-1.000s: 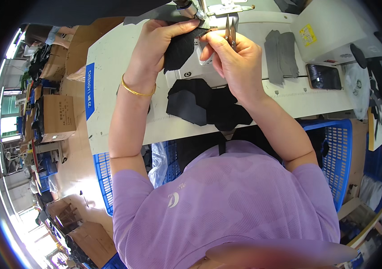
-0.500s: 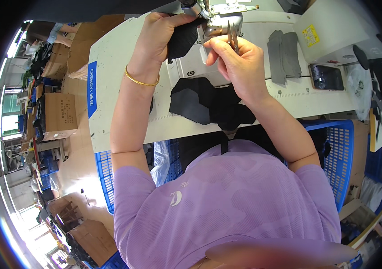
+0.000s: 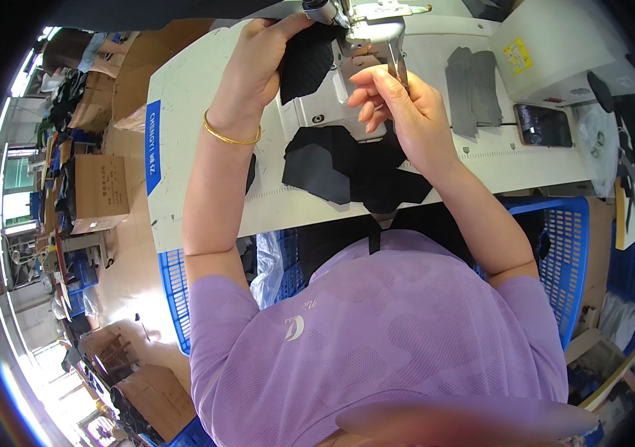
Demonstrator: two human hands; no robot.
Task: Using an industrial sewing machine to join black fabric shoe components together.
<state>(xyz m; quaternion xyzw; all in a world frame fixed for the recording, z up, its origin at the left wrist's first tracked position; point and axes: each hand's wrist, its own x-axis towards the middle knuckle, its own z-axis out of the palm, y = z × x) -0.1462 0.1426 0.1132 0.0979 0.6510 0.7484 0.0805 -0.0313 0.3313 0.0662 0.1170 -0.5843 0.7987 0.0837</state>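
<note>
My left hand (image 3: pixel 258 59) is closed on a piece of black fabric (image 3: pixel 307 65) at its upper left edge, close to the needle area of a sewing machine (image 3: pixel 371 37). The fabric hangs toward me with its free edge beside the metal plate. My right hand (image 3: pixel 407 112), to the right of the plate, has small pointed metal thread snips (image 3: pixel 398 65) gripped between thumb and index finger, the tips pointing away from me; its other fingers are loosely curled. Nearer to me on the table lie several overlapping black fabric pieces (image 3: pixel 317 173).
Grey fabric strips (image 3: pixel 474 89) and a dark phone (image 3: pixel 543 127) lie on the right of the white table (image 3: pixel 206 97). A white machine housing (image 3: pixel 563 52) stands behind them. Blue baskets (image 3: pixel 567 253) sit under the front edge. Cardboard boxes (image 3: pixel 100 190) stand on the left.
My right hand has moved slightly right and toward me, and the snips have shifted right with it. My left hand stays at the fabric, edging slightly left.
</note>
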